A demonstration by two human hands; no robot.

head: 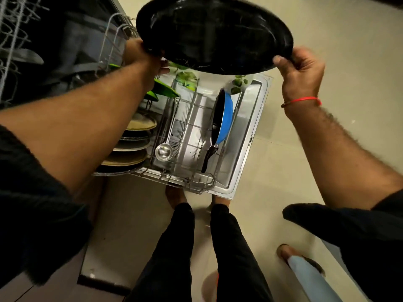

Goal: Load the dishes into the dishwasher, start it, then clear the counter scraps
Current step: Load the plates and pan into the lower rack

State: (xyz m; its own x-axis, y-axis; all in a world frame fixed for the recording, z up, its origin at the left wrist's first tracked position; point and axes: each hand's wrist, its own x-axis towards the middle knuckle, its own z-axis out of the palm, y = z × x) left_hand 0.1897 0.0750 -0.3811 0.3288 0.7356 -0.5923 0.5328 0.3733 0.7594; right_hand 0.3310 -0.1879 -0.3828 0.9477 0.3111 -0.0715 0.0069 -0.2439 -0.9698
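I hold a large black round plate (214,33) in the air above the pulled-out lower dishwasher rack (192,149). My left hand (141,56) grips its left rim and my right hand (302,70) grips its right rim. In the rack a blue frying pan (224,116) with a black handle stands on edge at the right. A steel ladle (164,151) lies in the middle. Several plates (133,138) stand in the left rows, with green dishes (162,90) behind them.
The open dishwasher door (246,153) lies under the rack, over a pale tiled floor. The upper wire rack (13,40) shows at the top left. My legs stand just in front of the door. Another person's foot (292,256) is at the lower right.
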